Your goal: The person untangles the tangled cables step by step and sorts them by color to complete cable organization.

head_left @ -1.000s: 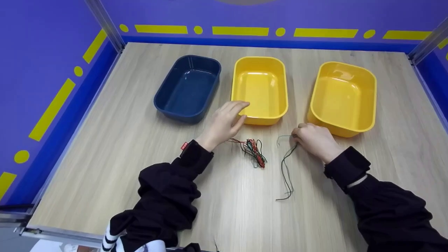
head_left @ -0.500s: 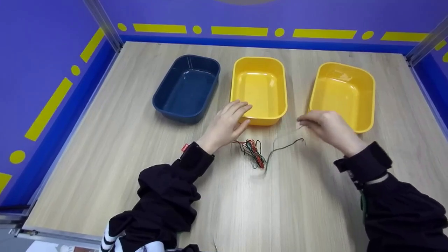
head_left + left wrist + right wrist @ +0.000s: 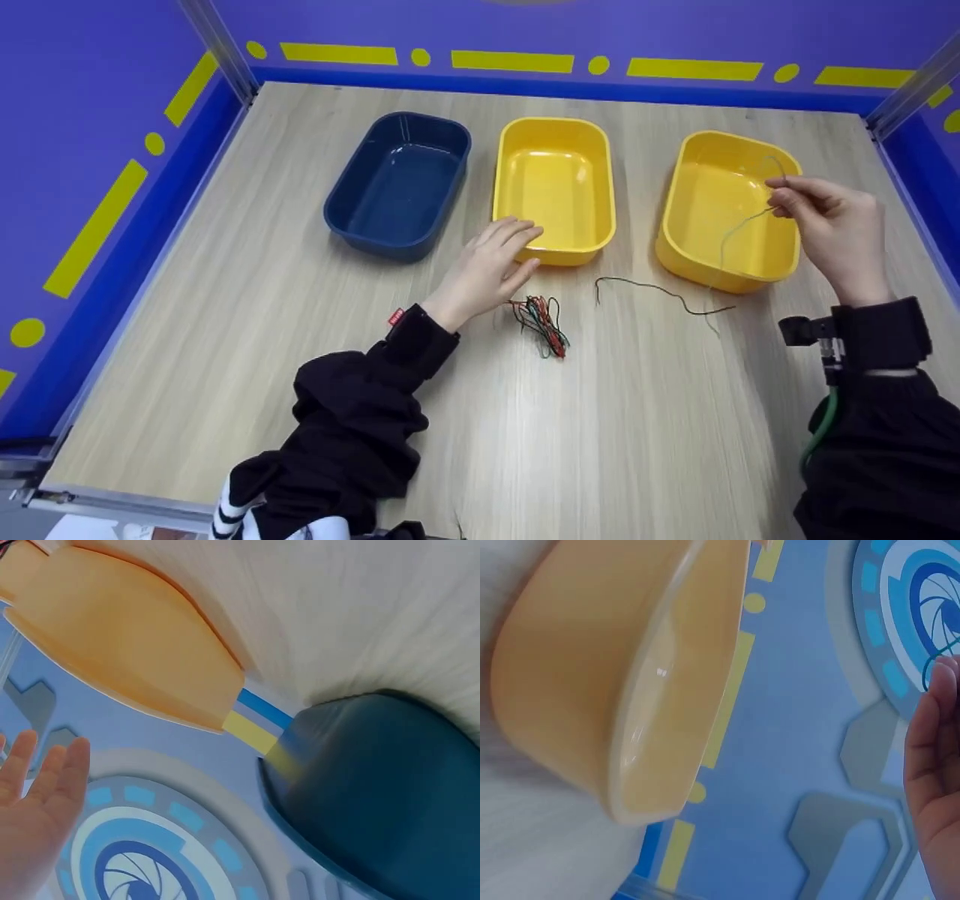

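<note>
My right hand pinches a thin pale-green cord between thumb and fingertips, over the right side of the right yellow bin. The cord's tail hangs across the bin's front edge; in the right wrist view, a loop of the green cord shows at the fingertips. A separate dark cord lies wavy on the table in front of the bins. With fingers spread, my left hand is at the front left corner of the middle yellow bin. Beside its thumb lies a tangled bundle of red, green and black cords.
A dark blue bin stands left of the two yellow ones. All three bins have nothing inside on view. The wooden table is bordered by blue panels with yellow marks at the back and sides.
My right hand has moved right and up from in front of the right bin, taking the pale-green cord along. The dark cord has slid right and lies on the table. My left hand barely moves.
</note>
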Demonstrator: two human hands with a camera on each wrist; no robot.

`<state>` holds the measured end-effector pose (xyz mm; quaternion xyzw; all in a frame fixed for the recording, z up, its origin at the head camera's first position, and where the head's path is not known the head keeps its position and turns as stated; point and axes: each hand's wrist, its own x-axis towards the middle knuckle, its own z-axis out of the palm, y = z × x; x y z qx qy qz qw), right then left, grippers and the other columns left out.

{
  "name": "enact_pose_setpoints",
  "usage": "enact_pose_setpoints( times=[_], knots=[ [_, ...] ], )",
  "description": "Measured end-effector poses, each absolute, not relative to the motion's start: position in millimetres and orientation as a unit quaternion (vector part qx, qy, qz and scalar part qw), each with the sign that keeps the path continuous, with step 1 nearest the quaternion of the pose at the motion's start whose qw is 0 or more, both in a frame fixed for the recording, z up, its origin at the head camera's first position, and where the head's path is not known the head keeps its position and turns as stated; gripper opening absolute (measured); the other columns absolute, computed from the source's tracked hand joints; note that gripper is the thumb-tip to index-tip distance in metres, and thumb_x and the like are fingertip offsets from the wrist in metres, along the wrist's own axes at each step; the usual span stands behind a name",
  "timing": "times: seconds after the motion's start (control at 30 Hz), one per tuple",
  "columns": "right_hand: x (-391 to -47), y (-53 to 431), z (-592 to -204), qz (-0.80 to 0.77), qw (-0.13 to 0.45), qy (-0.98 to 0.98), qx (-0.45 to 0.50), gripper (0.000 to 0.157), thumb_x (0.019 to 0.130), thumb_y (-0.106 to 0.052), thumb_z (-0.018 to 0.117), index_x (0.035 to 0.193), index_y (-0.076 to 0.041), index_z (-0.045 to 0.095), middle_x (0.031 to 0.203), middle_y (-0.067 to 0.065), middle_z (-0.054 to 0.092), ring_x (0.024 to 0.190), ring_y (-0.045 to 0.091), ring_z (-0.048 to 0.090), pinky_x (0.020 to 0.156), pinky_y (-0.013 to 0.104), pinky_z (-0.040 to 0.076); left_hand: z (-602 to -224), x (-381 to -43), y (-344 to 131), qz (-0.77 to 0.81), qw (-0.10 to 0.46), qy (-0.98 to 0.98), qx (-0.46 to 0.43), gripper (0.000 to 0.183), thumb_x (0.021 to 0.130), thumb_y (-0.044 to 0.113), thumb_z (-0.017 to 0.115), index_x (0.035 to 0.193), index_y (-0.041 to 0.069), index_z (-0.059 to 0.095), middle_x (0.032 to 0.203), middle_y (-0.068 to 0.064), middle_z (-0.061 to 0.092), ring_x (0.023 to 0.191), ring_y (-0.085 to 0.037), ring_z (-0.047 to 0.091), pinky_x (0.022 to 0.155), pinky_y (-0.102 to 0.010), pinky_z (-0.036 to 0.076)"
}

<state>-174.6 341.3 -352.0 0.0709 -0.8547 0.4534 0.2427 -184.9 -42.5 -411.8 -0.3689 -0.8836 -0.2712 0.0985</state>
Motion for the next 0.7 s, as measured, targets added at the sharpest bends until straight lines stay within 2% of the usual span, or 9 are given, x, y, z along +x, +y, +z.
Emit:
enact_pose_setpoints(
  times=[0.13,0.27,0.4,0.43,0.5,0.57,0.63,0.7],
  knots=[
    [-170,337,-351,0.453,0.244,-0.854,0.073,0.019,0.097,0.007,0.065,0.11,0.02,0.07,0.089,-0.037,0.067,0.073,-0.014,0.064,0.072,0.003,0.05,-405,-174,-7,-0.223,0.064,-0.883,-0.408,0.036,0.104,0.019,0.062,0.135,0.0,0.063,0.136,-0.016,0.066,0.132,-0.032,0.058,0.117,-0.042,0.044],
    [-169,326,-352,0.437,0.252,-0.857,0.103,0.017,0.096,0.01,0.065,0.108,0.02,0.071,0.092,-0.041,0.065,0.074,-0.015,0.064,0.072,0.003,0.051,-402,-161,40,-0.169,-0.001,-0.88,-0.443,0.047,0.104,0.036,0.063,0.142,0.008,0.061,0.142,-0.006,0.065,0.134,-0.022,0.058,0.115,-0.037,0.046],
    [-173,320,-354,0.422,0.261,-0.859,0.13,0.016,0.093,0.011,0.067,0.107,0.019,0.072,0.096,-0.04,0.065,0.076,-0.017,0.063,0.073,0.002,0.05,-407,-152,65,-0.172,-0.007,-0.874,-0.454,0.038,0.107,0.04,0.057,0.134,0.016,0.07,0.132,0.004,0.072,0.124,-0.012,0.065,0.107,-0.03,0.05],
    [-174,321,-354,0.416,0.266,-0.86,0.131,0.016,0.093,0.011,0.068,0.106,0.018,0.072,0.097,-0.037,0.068,0.076,-0.018,0.063,0.073,0.002,0.049,-408,-151,67,-0.176,0.001,-0.874,-0.453,0.033,0.107,0.037,0.056,0.128,0.018,0.073,0.126,0.006,0.075,0.119,-0.01,0.068,0.103,-0.028,0.052],
    [-177,326,-353,0.398,0.277,-0.867,0.116,0.015,0.093,0.009,0.069,0.105,0.016,0.074,0.098,-0.021,0.076,0.075,-0.019,0.062,0.073,0.001,0.049,-410,-152,65,-0.184,0.018,-0.877,-0.444,0.027,0.108,0.031,0.056,0.117,0.017,0.077,0.113,0.008,0.078,0.107,-0.008,0.073,0.094,-0.025,0.056],
    [-181,333,-351,0.387,0.285,-0.873,0.08,0.016,0.095,0.005,0.069,0.106,0.015,0.074,0.102,0.002,0.081,0.074,-0.02,0.06,0.072,0.001,0.048,-410,-155,59,-0.197,0.025,-0.88,-0.432,0.025,0.108,0.028,0.057,0.113,0.016,0.079,0.108,0.006,0.08,0.101,-0.01,0.075,0.088,-0.026,0.059],
    [-186,344,-350,0.363,0.285,-0.887,0.017,0.021,0.1,-0.004,0.067,0.11,0.013,0.074,0.108,0.022,0.077,0.072,-0.022,0.056,0.072,0.0,0.046,-410,-158,52,-0.214,0.027,-0.88,-0.423,0.024,0.108,0.025,0.058,0.113,0.014,0.079,0.107,0.004,0.08,0.101,-0.012,0.076,0.088,-0.026,0.059],
    [-191,356,-351,0.34,0.268,-0.899,-0.061,0.029,0.104,-0.015,0.063,0.119,0.008,0.074,0.115,0.028,0.073,0.07,-0.024,0.05,0.074,0.0,0.046,-409,-161,46,-0.232,0.031,-0.877,-0.42,0.025,0.108,0.024,0.058,0.116,0.012,0.078,0.11,0.002,0.08,0.103,-0.014,0.075,0.09,-0.027,0.059]
  ],
)
